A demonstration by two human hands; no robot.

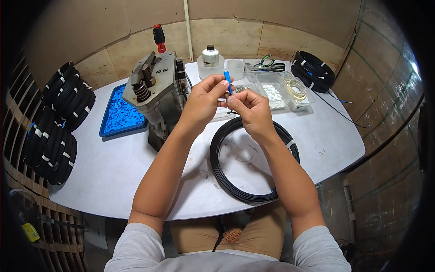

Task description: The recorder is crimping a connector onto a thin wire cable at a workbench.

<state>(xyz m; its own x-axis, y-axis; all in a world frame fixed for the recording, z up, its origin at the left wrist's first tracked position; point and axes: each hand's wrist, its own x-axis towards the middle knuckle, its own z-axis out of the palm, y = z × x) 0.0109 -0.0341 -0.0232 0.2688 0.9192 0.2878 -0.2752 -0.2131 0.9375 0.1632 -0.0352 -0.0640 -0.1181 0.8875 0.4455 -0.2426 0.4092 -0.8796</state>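
Note:
Both hands meet above the far middle of the table. Between the thumb and fingers of my left hand (206,97) is a small blue cable connector (227,77), held upright. My right hand (250,111) pinches the black cable end (230,92) just below the connector; its fingertips partly hide the joint. Under my right hand and forearm lies a coil of black cable (217,165), bound with white tape. A blue tray (103,132) full of small blue connector pieces stands to the left, beyond the metal press.
A metal press (156,86) with a red-and-black handle (159,38) stands left of my hands. Behind are a white bottle (210,56), clear boxes of small parts (272,93), tape rolls (296,89) and scissors (272,68). More black coils are stacked left (50,145) and back right (312,70).

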